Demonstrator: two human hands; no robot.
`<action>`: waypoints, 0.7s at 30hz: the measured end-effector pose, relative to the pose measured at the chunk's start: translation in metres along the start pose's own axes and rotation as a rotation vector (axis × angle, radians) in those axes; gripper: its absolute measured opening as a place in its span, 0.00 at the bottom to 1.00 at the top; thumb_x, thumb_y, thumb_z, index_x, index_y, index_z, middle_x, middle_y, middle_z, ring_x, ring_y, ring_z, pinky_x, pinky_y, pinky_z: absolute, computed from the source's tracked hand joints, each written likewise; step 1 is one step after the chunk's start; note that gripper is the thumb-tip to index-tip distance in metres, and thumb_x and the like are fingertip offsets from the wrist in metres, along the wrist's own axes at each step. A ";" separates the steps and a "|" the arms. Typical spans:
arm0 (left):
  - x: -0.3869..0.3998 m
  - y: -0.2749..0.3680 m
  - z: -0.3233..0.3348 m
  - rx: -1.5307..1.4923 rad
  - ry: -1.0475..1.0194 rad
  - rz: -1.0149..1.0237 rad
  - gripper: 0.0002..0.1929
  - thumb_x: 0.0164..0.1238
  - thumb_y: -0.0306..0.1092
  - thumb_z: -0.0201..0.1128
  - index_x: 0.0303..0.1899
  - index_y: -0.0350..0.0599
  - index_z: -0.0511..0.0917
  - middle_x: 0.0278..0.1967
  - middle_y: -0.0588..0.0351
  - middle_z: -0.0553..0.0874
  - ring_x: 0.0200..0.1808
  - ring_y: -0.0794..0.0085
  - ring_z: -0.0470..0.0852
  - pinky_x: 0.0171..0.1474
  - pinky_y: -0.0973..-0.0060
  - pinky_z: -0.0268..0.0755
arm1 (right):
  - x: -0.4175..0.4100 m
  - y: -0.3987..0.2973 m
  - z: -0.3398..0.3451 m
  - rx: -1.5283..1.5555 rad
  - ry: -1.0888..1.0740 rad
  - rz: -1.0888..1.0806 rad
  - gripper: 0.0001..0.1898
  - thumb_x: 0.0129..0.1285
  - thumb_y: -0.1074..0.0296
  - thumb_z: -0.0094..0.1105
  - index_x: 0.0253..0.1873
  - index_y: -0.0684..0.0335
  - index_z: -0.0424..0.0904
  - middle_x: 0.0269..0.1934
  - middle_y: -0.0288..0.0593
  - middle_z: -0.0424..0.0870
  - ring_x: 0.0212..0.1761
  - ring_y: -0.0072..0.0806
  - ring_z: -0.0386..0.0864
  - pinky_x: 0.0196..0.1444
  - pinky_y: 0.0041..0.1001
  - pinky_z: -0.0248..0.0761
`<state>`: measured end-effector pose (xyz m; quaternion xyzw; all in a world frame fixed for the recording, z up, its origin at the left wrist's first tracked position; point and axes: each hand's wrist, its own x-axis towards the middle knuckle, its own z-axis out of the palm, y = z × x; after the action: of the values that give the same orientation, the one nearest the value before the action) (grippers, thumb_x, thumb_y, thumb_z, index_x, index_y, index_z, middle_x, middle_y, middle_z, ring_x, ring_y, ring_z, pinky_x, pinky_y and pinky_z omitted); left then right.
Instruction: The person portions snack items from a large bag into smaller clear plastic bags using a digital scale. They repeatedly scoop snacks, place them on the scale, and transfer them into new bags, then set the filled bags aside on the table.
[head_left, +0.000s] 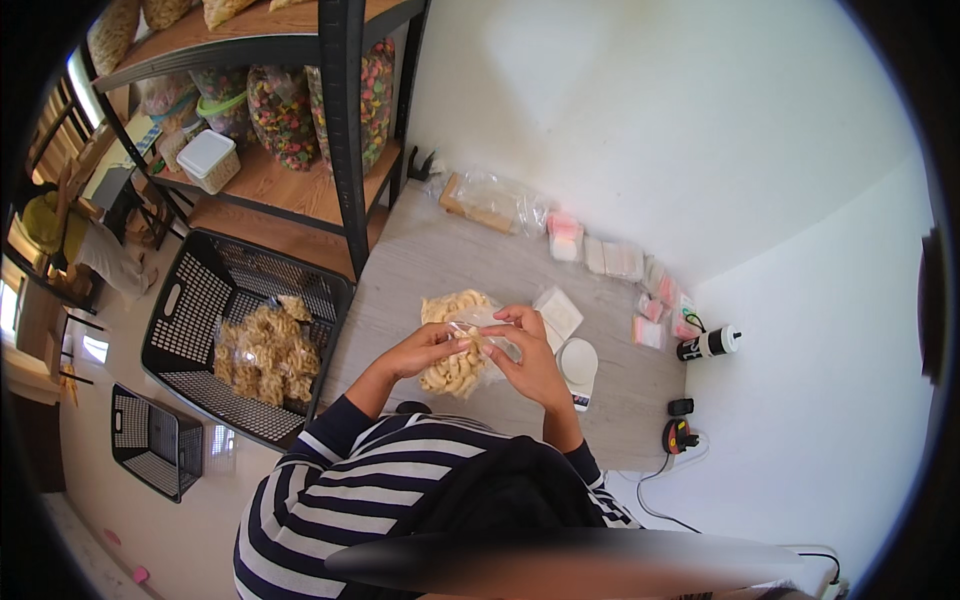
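Note:
Both of my hands meet at the mouth of a clear plastic bag of curved, pale snacks (453, 373) over the grey wood-look table (397, 247). My left hand (420, 349) pinches the gathered plastic from the left. From the right, the thumb and fingers of my right hand (531, 358) hold the same neck. Just beyond lies another bag of similar snacks (450, 304). A small white kitchen scale (578, 365) stands right of my right hand, and a stack of clear and white packaging (559, 315) lies behind it.
At left, a black plastic crate (247, 225) holds several filled bags (266, 352). A smaller crate (156, 442) stands on the floor. Packets of plastic bags (613, 259) line the wall, near a bottle (709, 343) and a power socket (677, 436). A shelf (285, 191) carries snack sacks. Another person (82, 240) is far left.

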<state>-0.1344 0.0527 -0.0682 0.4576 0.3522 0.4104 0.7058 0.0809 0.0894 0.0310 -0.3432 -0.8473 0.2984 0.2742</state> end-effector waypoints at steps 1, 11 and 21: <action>0.000 0.001 0.002 -0.005 -0.003 -0.004 0.21 0.78 0.48 0.61 0.56 0.39 0.82 0.37 0.65 0.83 0.40 0.85 0.76 0.43 0.83 0.69 | -0.001 0.001 -0.001 -0.020 -0.023 -0.005 0.10 0.62 0.68 0.70 0.47 0.60 0.87 0.55 0.45 0.76 0.61 0.43 0.71 0.64 0.38 0.65; -0.001 0.020 0.012 0.071 -0.042 -0.055 0.17 0.79 0.41 0.59 0.53 0.35 0.84 0.45 0.59 0.87 0.47 0.81 0.80 0.52 0.80 0.71 | -0.006 0.019 0.004 0.119 -0.076 0.035 0.05 0.63 0.72 0.67 0.43 0.63 0.87 0.51 0.44 0.76 0.59 0.40 0.74 0.61 0.34 0.68; 0.010 -0.010 0.012 0.157 0.067 0.080 0.18 0.77 0.43 0.61 0.52 0.35 0.85 0.44 0.57 0.88 0.47 0.79 0.81 0.51 0.78 0.73 | -0.016 0.015 0.018 0.231 0.100 0.117 0.07 0.64 0.72 0.68 0.45 0.64 0.85 0.48 0.45 0.80 0.49 0.35 0.80 0.54 0.32 0.73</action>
<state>-0.1171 0.0554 -0.0752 0.5112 0.3880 0.4244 0.6388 0.0852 0.0802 0.0041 -0.3729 -0.7711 0.3918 0.3359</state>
